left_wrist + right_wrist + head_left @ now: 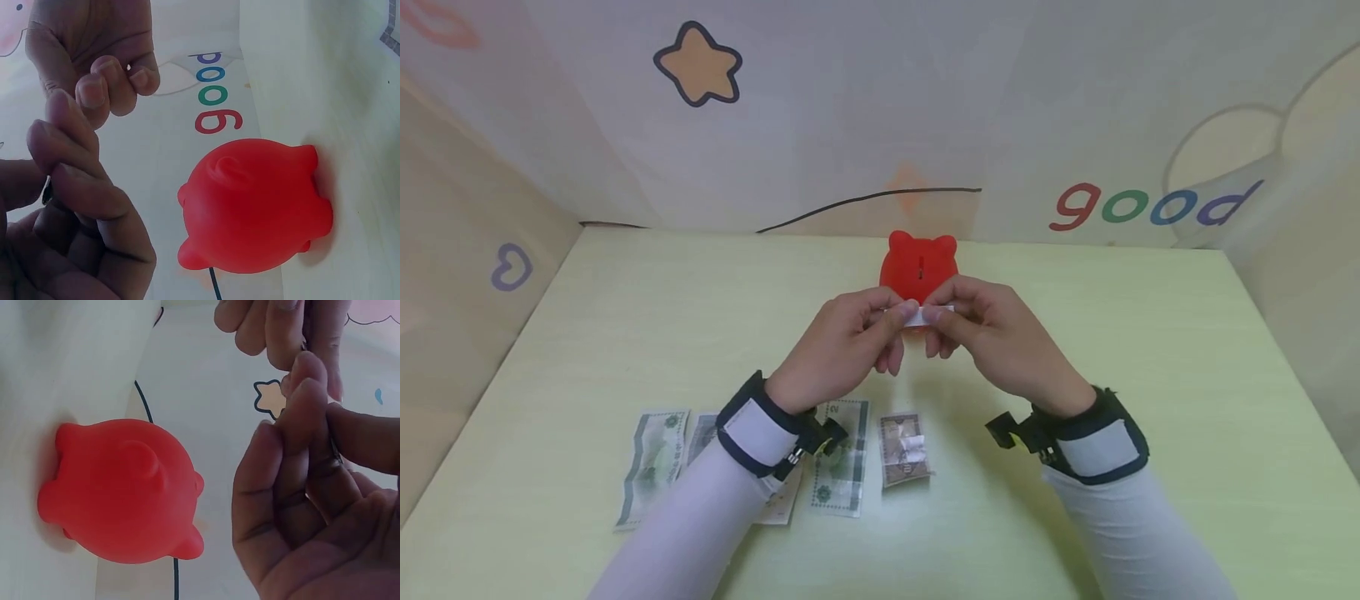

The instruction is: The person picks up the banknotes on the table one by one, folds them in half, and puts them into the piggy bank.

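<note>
Both hands meet in front of the red piggy bank (901, 273), which stands upright with its slot on top. Between thumb and fingers my left hand (842, 337) pinches one end of a folded banknote (918, 320), seen as a narrow whitish strip. The other end is pinched by my right hand (1003, 337). In the left wrist view the piggy bank (253, 209) stands apart from the fingers; the right wrist view shows the same gap beside the piggy bank (119, 494). Fingers hide most of the note in both wrist views.
Nearer me lie a green banknote (657, 467), a bluish one (702, 433), a pinkish one (781, 507) partly under my left wrist, another green one (846, 475) and a small brown one (904, 450). A printed curtain (850, 108) hangs behind the table (1187, 400).
</note>
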Demonstrator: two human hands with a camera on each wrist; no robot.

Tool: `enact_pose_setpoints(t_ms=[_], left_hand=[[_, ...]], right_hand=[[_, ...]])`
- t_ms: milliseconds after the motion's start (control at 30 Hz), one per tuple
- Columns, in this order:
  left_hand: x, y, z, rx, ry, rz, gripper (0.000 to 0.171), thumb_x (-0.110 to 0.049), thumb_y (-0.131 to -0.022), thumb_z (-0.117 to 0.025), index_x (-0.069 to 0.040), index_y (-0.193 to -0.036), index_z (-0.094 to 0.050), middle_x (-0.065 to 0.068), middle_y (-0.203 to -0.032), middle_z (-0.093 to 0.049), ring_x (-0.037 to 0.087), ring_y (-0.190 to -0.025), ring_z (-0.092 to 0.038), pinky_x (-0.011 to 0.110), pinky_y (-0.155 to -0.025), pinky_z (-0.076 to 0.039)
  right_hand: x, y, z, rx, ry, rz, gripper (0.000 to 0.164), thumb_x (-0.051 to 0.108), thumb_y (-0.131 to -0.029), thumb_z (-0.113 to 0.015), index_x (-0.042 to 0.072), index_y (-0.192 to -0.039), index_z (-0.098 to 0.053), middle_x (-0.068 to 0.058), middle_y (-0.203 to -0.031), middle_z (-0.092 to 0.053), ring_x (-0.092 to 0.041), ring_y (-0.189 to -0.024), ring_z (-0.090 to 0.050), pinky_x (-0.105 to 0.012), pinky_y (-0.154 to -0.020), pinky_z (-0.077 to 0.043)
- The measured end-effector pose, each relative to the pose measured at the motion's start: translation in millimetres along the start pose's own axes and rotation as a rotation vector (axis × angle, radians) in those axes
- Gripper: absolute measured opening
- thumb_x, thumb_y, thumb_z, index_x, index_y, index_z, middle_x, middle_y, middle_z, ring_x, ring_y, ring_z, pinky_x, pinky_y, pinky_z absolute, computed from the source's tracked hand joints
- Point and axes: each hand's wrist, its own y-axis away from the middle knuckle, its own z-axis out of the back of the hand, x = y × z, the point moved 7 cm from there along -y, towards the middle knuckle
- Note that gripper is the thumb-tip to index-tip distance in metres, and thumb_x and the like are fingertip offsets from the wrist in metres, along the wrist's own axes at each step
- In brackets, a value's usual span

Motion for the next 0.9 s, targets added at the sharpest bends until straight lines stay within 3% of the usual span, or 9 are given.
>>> enact_pose_setpoints(t_ms=[167,300,467,633,767,900], left_hand=[[-1.2,-1.6,5.6,-0.045,0.013,0.0,0.022,-0.029,-0.109,-0.052,-0.011,-0.119,-0.061,0.005,-0.072,-0.066,0.028,-0.066,-0.063,0.031,-0.059,-0.049],[-2.1,-3.7,11.7,-0.106,-0.041,0.042,0.025,-0.028,-0.107,-0.056,-0.012,-0.126,-0.058,0.005,-0.081,-0.068,0.025,-0.071,-0.064,0.031,-0.062,-0.051],[-1.5,-14.3,11.8,-0.141,-0.196,0.109,0.039,-0.028,-0.1,-0.068,-0.012,-0.134,-0.055,0.005,-0.112,-0.065,0.023,-0.089,-0.064,0.031,-0.069,-0.057],[-3.4,-30.5,4.3,-0.144,-0.378,0.138,0.063,-0.028,-0.093,-0.076,-0.01,-0.146,-0.047,0.012,-0.138,-0.054,0.027,-0.116,-0.059,0.041,-0.091,-0.061],[-0.5,-42.4,-3.1,-0.15,-0.508,0.181,0.077,-0.033,-0.09,-0.08,-0.016,-0.154,-0.04,0.012,-0.149,-0.046,0.032,-0.126,-0.054,0.046,-0.094,-0.061],[5.1,-51.4,-8.8,-0.137,-0.585,0.215,0.083,-0.039,-0.091,-0.079,-0.021,-0.158,-0.035,0.012,-0.153,-0.044,0.033,-0.126,-0.054,0.046,-0.093,-0.061]], right_hand=[[0.8,0.7,14.6,-0.071,0.012,-0.003,0.018,0.015,-0.105,-0.06,0.008,-0.12,-0.067,-0.012,-0.092,-0.073,-0.025,-0.083,-0.072,-0.03,-0.082,-0.061],[-1.8,-0.1,28.8,-0.171,0.037,-0.031,0.023,0.024,-0.105,-0.062,0.01,-0.123,-0.066,-0.012,-0.096,-0.073,-0.025,-0.083,-0.072,-0.025,-0.079,-0.061],[-8.1,-5.0,41.5,-0.268,0.088,-0.066,0.031,0.033,-0.102,-0.066,0.01,-0.123,-0.065,-0.011,-0.104,-0.073,-0.025,-0.083,-0.07,-0.023,-0.075,-0.059],[-12.3,-16.5,49.0,-0.316,0.143,-0.076,0.034,0.036,-0.101,-0.067,0.01,-0.124,-0.067,-0.012,-0.102,-0.071,-0.028,-0.08,-0.066,-0.026,-0.071,-0.056],[-14.4,-27.1,51.7,-0.336,0.185,-0.078,0.034,0.03,-0.1,-0.069,0.011,-0.128,-0.07,-0.013,-0.108,-0.072,-0.028,-0.08,-0.065,-0.027,-0.069,-0.055],[-16.4,-37.5,49.6,-0.318,0.185,-0.076,0.033,0.024,-0.099,-0.07,0.01,-0.128,-0.065,-0.015,-0.102,-0.073,-0.027,-0.08,-0.062,-0.027,-0.068,-0.054]])
